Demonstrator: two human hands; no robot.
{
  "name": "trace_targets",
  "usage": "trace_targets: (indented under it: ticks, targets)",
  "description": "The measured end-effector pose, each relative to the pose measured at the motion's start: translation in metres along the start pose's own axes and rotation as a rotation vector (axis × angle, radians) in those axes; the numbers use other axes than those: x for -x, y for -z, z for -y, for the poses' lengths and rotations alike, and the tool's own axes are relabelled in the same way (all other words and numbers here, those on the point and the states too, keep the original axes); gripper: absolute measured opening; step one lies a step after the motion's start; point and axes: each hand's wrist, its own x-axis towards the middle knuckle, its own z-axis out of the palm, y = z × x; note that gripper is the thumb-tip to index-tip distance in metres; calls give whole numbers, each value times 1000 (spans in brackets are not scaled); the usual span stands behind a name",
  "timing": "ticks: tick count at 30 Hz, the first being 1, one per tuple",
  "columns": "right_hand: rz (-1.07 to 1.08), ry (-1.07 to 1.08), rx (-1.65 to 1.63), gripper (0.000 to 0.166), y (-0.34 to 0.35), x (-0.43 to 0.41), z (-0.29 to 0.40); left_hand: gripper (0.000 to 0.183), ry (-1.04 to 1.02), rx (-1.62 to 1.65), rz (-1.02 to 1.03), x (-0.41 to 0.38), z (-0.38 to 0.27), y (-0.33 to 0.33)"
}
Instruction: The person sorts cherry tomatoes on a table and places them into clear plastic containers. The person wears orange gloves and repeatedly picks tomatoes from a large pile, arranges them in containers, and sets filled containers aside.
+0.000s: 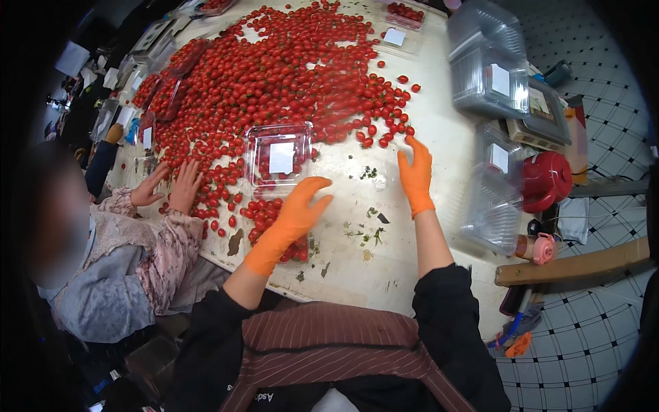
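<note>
Both my hands wear orange gloves over the white table (355, 288). My left hand (298, 213) reaches over a clear plastic box of cherry tomatoes (265, 211), hiding part of it; thumb and fingers are apart with nothing between them. Just beyond it is a lidded clear clamshell box (278, 154) with a white label and tomatoes inside. My right hand (416, 172) is empty, thumb spread, close to the near right fringe of a large heap of loose cherry tomatoes (267, 77). Part of the heap beyond the clamshell is blurred.
Stacked clear plastic boxes (486, 77) line the right edge, near a red kettle (545, 180) and a pink-lidded bottle (543, 249). At left a co-worker's bare hands (183, 188) touch the heap's edge. Bits of green stem (378, 236) litter the table. Filled boxes (167, 98) stand at far left.
</note>
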Motion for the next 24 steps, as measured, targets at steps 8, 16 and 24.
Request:
trace_targets:
  ticks: [8,16,24]
  targets:
    - [22,112,195,69,-61,-59,-23,60,-158,-328,9,-114,34,-55]
    - [165,193,76,67,-53,-21,19,74,-187,-670,-128,-227,63,-56]
    - [-36,-36,-131,63,-38,-17,-5,51,-364,-572,-31,-264,42,-105]
